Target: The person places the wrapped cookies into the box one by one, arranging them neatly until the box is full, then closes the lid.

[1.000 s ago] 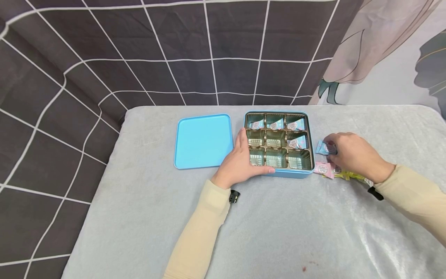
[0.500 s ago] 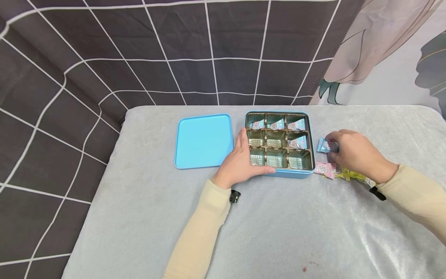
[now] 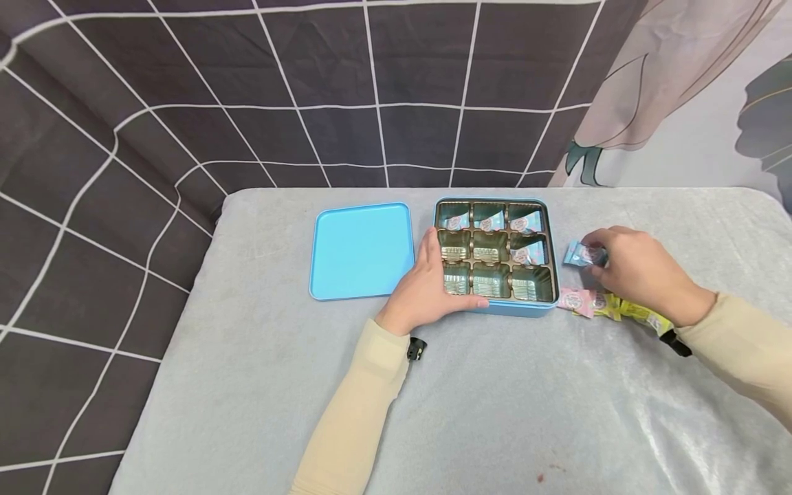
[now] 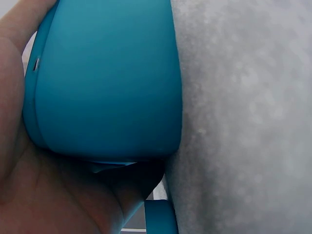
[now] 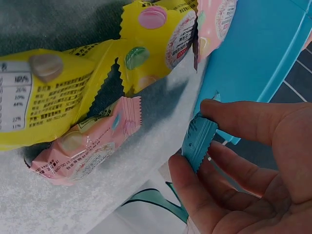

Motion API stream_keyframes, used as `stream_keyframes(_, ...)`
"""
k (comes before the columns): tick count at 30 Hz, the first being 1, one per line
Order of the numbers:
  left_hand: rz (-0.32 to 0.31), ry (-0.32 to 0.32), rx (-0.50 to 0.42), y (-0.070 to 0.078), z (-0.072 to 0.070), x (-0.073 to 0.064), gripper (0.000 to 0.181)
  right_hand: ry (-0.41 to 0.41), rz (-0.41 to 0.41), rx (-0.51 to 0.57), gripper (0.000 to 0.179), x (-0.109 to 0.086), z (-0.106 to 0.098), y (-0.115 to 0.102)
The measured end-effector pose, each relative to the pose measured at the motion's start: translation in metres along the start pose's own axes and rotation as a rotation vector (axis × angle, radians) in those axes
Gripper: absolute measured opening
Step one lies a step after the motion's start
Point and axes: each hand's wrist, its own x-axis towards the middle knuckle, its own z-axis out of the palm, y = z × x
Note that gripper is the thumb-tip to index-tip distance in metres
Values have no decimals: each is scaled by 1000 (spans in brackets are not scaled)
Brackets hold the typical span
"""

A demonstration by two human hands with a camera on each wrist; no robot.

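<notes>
My right hand (image 3: 643, 265) pinches a small blue wrapped candy (image 3: 584, 254) between thumb and fingers, to the right of the tin. In the right wrist view, the same blue candy (image 5: 199, 141) shows its crimped edge. A blue tin (image 3: 513, 309) holds a gold tray divided into several compartments. Blue candies (image 3: 526, 221) lie in its back row, and another blue candy (image 3: 528, 254) sits in the middle row at the right. Around the tin's front left corner rests my left hand (image 3: 423, 285), fingers straight along the left side, thumb along the front rim.
Left of the tin lies its flat blue lid (image 3: 361, 251). A pink candy (image 3: 577, 301) and yellow candies (image 3: 646, 316) lie beside the tin's front right corner; another pink candy (image 5: 85, 151) shows in the right wrist view. Grey cloth (image 3: 247, 385) covers the table.
My right hand has shifted slightly away and to the right with the blue candy, uncovering more of the yellow candies. The left hand and tin stay in place.
</notes>
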Motion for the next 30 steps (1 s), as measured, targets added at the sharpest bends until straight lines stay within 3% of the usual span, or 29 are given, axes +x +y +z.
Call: stream_keyframes(30,11,3,11,0,0,0,141,132,-34,-21,36,0,-15,-9)
